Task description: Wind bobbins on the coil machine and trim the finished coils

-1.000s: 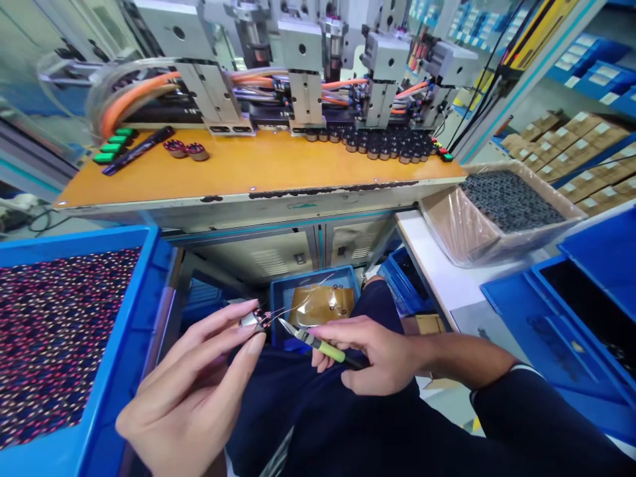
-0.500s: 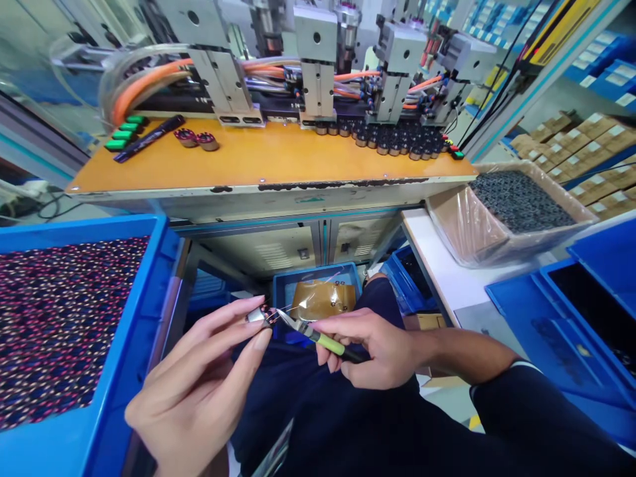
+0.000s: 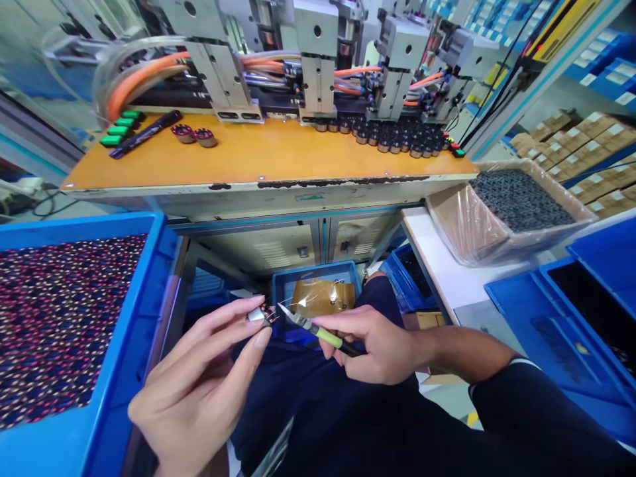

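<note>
The person's left hand (image 3: 199, 381) pinches a small metallic part (image 3: 256, 316) between thumb and fingertips, with the part's wired end facing right, toward the other hand. The right hand (image 3: 380, 346) is closed around a pair of pliers (image 3: 325, 336) with yellow-green and black handles, and their pointed nose lies just beside the thin leads at that end. Whether the tips touch a lead is hard to make out at this scale. Both hands are raised above the person's dark-clothed lap, and the part is near the middle of the view, in front of a blue bin (image 3: 281, 283) that holds a shiny brown sheet (image 3: 313, 298). On the left, a large blue crate (image 3: 112, 417) carries a dense layer of pink, dark and pale-flecked pieces (image 3: 64, 318). Beyond the hands, an orange worktop (image 3: 268, 156) runs below a machine (image 3: 318, 76) with metal blocks and orange tubes. On it lie green blocks (image 3: 116, 136), a dark marker (image 3: 146, 134), two round pink-topped parts (image 3: 183, 135) and, farther right, a cluster of dark-topped round parts (image 3: 397, 138). A plastic-lined carton (image 3: 460, 225) full of dark pieces stands at the right
</note>
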Tool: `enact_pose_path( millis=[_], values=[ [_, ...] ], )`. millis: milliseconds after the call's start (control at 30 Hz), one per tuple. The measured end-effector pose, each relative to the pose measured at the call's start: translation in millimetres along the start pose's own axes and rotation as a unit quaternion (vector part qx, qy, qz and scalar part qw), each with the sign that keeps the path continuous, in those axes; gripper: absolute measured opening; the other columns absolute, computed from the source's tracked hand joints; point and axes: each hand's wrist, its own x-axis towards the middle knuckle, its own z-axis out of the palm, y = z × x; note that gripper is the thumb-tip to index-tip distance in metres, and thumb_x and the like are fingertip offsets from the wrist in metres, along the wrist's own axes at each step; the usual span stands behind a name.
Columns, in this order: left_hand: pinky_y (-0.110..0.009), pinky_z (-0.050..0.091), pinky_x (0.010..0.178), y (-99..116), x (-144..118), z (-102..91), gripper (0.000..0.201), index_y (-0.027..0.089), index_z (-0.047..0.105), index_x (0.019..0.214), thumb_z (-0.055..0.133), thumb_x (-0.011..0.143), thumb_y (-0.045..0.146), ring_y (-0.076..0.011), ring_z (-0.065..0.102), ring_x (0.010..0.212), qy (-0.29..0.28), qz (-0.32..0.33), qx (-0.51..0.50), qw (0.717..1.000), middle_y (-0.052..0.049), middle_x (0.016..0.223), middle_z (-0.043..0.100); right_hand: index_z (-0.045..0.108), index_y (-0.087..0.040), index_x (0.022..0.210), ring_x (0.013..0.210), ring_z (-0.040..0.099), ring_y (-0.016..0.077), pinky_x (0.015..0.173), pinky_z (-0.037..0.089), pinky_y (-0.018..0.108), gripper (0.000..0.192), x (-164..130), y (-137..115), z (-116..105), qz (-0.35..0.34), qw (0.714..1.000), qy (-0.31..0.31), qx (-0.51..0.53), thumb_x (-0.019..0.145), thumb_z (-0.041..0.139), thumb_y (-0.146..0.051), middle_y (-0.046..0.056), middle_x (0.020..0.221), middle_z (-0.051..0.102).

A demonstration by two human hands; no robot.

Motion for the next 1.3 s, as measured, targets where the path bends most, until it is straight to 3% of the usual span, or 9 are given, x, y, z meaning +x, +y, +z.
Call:
enact_pose_path(
  millis=[100, 167, 300, 367, 467, 700, 833, 1000, 1300],
  values=[
    [-0.03, 0.06, 0.075, -5, 0, -0.9, 0.037, 0.027, 0.075, 0.097, 0.072, 0.075, -0.003, -0.0186, 0.071, 0.098, -0.034, 0.027, -0.022, 0.999, -0.002, 0.111, 0.074, 0.053, -0.01, 0.137, 0.066, 0.053, 0.006, 0.062, 0.049, 0.02, 0.065, -3, -3, -1, 0.053, 0.997, 0.006, 0.05, 0.072, 0.056, -0.005, 0.001, 0.087, 0.061],
    [-0.031, 0.062, 0.078, -8, 1, -0.7, 0.039, 0.025, 0.074, 0.098, 0.073, 0.072, -0.005, -0.0184, 0.071, 0.1, -0.028, 0.062, -0.043, 0.997, -0.003, 0.113, 0.072, 0.052, -0.011, 0.138, 0.064, 0.052, 0.0051, 0.06, 0.048, 0.019, 0.067, -5, -6, -3, 0.063, 0.996, 0.001, 0.066, 0.071, 0.055, -0.004, 0.002, 0.088, 0.06],
    [-0.034, 0.066, 0.086, -8, 3, 2.1, 0.045, 0.024, 0.067, 0.094, 0.074, 0.065, -0.011, -0.0162, 0.073, 0.094, 0.016, 0.053, -0.119, 0.991, 0.0, 0.113, 0.069, 0.05, -0.015, 0.141, 0.064, 0.054, 0.0062, 0.059, 0.051, 0.02, 0.072, -8, -14, -8, 0.035, 0.998, -0.011, 0.059, 0.071, 0.056, -0.002, 0.003, 0.089, 0.061],
    [-0.033, 0.067, 0.084, -6, 4, 3.4, 0.049, 0.024, 0.063, 0.095, 0.071, 0.065, -0.013, -0.0167, 0.074, 0.093, 0.009, 0.03, -0.157, 0.987, 0.001, 0.111, 0.072, 0.047, -0.015, 0.144, 0.069, 0.058, 0.0083, 0.063, 0.054, 0.023, 0.074, -10, -17, -9, 0.021, 0.998, -0.014, 0.062, 0.072, 0.056, -0.001, 0.005, 0.093, 0.063],
    [-0.029, 0.068, 0.082, -6, 4, 4.2, 0.06, 0.024, 0.061, 0.106, 0.07, 0.062, -0.015, -0.0171, 0.075, 0.094, -0.006, 0.044, -0.195, 0.98, 0.002, 0.107, 0.076, 0.045, -0.012, 0.145, 0.079, 0.062, 0.0109, 0.072, 0.057, 0.028, 0.073, -11, -19, -9, 0.019, 0.997, -0.027, 0.07, 0.073, 0.057, -0.003, 0.009, 0.099, 0.063],
    [-0.04, 0.065, 0.091, -16, 2, 3.4, 0.068, 0.022, 0.063, 0.111, 0.071, 0.057, -0.018, -0.0196, 0.076, 0.092, 0.004, 0.098, -0.202, 0.974, 0.001, 0.106, 0.078, 0.054, -0.009, 0.131, 0.083, 0.061, 0.011, 0.078, 0.056, 0.029, 0.057, -10, -29, -7, 0.094, 0.985, -0.071, 0.126, 0.074, 0.058, -0.009, 0.008, 0.1, 0.061],
    [-0.042, 0.065, 0.09, -17, 0, 2.7, 0.069, 0.023, 0.063, 0.112, 0.073, 0.056, -0.017, -0.02, 0.076, 0.091, 0.008, 0.094, -0.194, 0.976, 0.002, 0.104, 0.079, 0.055, -0.01, 0.127, 0.082, 0.06, 0.0105, 0.078, 0.055, 0.029, 0.054, -7, -35, -5, 0.137, 0.977, -0.078, 0.146, 0.073, 0.059, -0.009, 0.007, 0.099, 0.06],
    [-0.042, 0.065, 0.093, -15, 0, 2.7, 0.07, 0.023, 0.063, 0.115, 0.072, 0.058, -0.017, -0.0194, 0.076, 0.094, -0.004, 0.105, -0.201, 0.974, 0.004, 0.108, 0.078, 0.059, -0.01, 0.113, 0.08, 0.059, 0.0095, 0.078, 0.053, 0.027, 0.04, -3, -40, -4, 0.156, 0.973, -0.083, 0.15, 0.073, 0.059, -0.008, 0.005, 0.095, 0.059],
    [-0.038, 0.066, 0.093, -20, 1, 1.2, 0.07, 0.022, 0.064, 0.116, 0.072, 0.058, -0.016, -0.018, 0.076, 0.094, -0.006, 0.139, -0.182, 0.973, 0.004, 0.113, 0.077, 0.058, -0.01, 0.116, 0.074, 0.058, 0.0078, 0.069, 0.051, 0.023, 0.045, -1, -38, 0, 0.141, 0.974, -0.066, 0.164, 0.071, 0.056, -0.006, 0.003, 0.091, 0.058]
  ],
)
